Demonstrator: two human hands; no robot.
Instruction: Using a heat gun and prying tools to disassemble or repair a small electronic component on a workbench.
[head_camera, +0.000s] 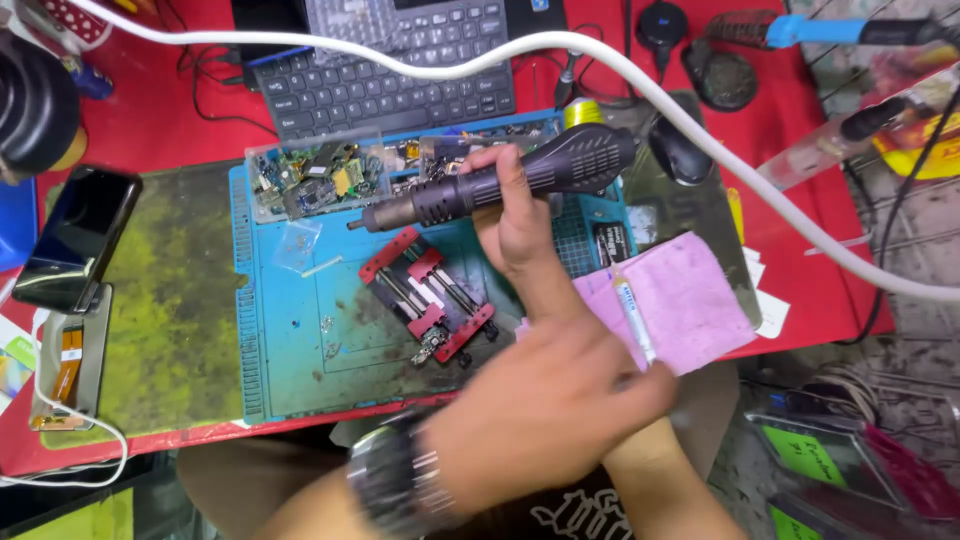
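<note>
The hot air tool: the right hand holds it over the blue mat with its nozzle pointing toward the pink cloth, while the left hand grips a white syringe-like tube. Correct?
One detail is off. In the head view the hot air tool, in the right hand over the blue mat, points its nozzle left, away from the pink cloth. The left hand does grip the white tube.

Lighting: I log bright, even overhead light, soft shadows. Blur: my left hand (545, 410) smeared by motion. Edges: slight wide-angle bending.

Electronics repair workshop | hot-air rework tool (520, 178) over blue silicone mat (290, 340) | red board clamp (428, 295) | tray of circuit boards (315, 175) | keyboard (390, 85) on red surface (170, 120)
</note>
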